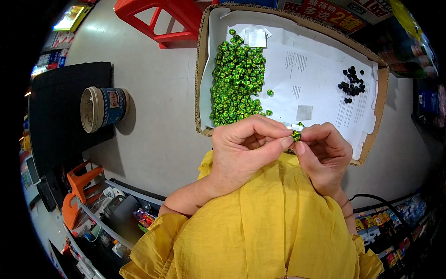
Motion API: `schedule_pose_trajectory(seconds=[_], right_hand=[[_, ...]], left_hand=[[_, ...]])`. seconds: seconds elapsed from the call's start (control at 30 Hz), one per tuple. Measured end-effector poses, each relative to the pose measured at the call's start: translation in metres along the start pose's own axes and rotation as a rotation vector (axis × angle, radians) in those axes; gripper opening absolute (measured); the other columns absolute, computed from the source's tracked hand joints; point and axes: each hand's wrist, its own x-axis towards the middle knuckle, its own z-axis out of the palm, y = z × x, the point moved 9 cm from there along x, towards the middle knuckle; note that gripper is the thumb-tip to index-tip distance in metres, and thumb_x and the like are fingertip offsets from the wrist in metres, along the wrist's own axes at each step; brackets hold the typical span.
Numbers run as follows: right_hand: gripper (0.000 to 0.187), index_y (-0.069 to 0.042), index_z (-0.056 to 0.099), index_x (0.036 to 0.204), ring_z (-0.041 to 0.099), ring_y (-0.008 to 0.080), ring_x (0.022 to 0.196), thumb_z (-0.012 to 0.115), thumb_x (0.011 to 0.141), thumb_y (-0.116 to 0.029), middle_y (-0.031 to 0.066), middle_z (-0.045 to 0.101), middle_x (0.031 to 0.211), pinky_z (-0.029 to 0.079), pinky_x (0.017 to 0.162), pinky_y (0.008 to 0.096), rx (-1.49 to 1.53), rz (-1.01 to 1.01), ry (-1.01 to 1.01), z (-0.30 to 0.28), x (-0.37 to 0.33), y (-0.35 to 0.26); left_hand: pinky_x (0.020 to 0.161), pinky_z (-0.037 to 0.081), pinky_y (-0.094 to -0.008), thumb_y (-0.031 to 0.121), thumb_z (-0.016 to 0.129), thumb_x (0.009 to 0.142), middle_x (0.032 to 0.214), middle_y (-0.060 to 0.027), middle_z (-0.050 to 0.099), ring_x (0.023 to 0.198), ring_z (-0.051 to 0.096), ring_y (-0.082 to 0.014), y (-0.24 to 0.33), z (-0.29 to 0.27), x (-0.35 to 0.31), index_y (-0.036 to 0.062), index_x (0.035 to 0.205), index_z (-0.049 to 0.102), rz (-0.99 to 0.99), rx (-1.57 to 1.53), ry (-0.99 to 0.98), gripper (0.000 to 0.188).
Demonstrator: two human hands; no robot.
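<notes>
My left hand (251, 144) and my right hand (325, 156) meet over the near edge of a shallow cardboard tray (199, 83). Thumb and fingertips of both pinch a small green-and-yellow faceted piece (296, 136), shaped like a many-sided die. A bit of white paper (295, 127) shows just behind the fingertips. A dense pile of similar green pieces (237, 76) covers the tray's left part, with a loose one (270, 92) beside it. Small black pieces (353, 86) lie scattered at the right on white printed paper (320, 56) lining the tray.
White paper squares (255, 38) lie at the tray's far side, and a greyish square (304, 112) nearer. A red plastic stool (162, 18) stands beyond the tray. To the left are a blue-and-white bucket (109, 108), a black panel (65, 111) and an orange stool (81, 186).
</notes>
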Motion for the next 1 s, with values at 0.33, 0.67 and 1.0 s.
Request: schedule_pose_trajectory(seconds=[0.33, 0.67, 1.0], right_hand=[[0.019, 0.005, 0.055, 0.099, 0.058, 0.0120, 0.081, 0.058, 0.080, 0.008, 0.0105, 0.059, 0.093, 0.047, 0.073, 0.0236, 0.121, -0.081, -0.087, 0.002, 0.006, -0.009], [0.015, 0.005, 0.057, 0.096, 0.057, 0.0145, 0.075, 0.057, 0.081, 0.008, 0.0126, 0.059, 0.088, 0.047, 0.064, 0.0240, 0.269, -0.244, -0.240, 0.007, 0.012, 0.002], [0.007, 0.005, 0.055, 0.091, 0.053, 0.0156, 0.075, 0.054, 0.083, 0.005, 0.0103, 0.057, 0.084, 0.043, 0.067, 0.0257, 0.329, -0.366, -0.088, 0.003, 0.008, 0.000]], left_hand=[[0.067, 0.048, -0.0184, -0.005, 0.062, 0.079, 0.086, -0.0074, 0.064, 0.077, 0.061, -0.0082, -0.003, 0.001, -0.001, -0.0029, 0.091, 0.062, -0.058, -0.027, -0.006, 0.012], [0.069, 0.051, -0.0224, -0.006, 0.060, 0.080, 0.087, -0.0093, 0.064, 0.078, 0.062, -0.0117, -0.003, 0.010, 0.000, -0.0037, 0.091, 0.059, -0.078, -0.208, -0.089, 0.011], [0.070, 0.048, -0.0235, -0.007, 0.068, 0.072, 0.088, -0.0069, 0.058, 0.079, 0.057, -0.0128, 0.012, 0.015, 0.004, -0.0022, 0.097, 0.061, 0.188, -0.122, -0.106, 0.027]])
